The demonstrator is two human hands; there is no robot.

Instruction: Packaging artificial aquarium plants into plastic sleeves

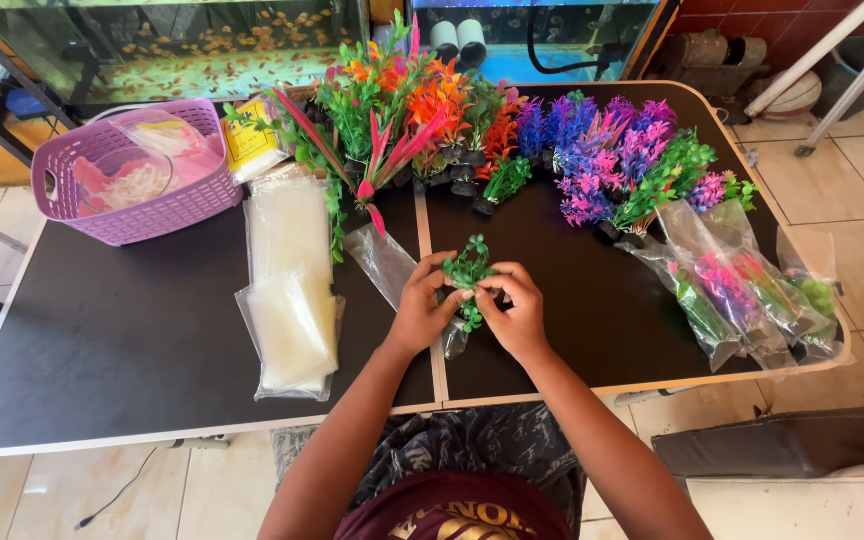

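Both my hands meet over the middle of a black folding table (132, 340). My left hand (422, 310) and my right hand (517, 312) together grip a small green plastic plant (468, 268), its leaves sticking up between my fingers. A clear plastic bag (384, 262) lies under and beside my left hand, and its lower end shows below my hands. Behind my hands stands a row of artificial aquarium plants: orange, red and green ones (402, 100), then purple and blue ones (602, 150).
A lilac plastic basket (142, 215) with bags inside stands at the back left. A stack of clear empty bags (292, 290) lies left of my hands. Bagged plants (742, 290) lie at the right edge. Fish tanks (182, 45) stand behind the table.
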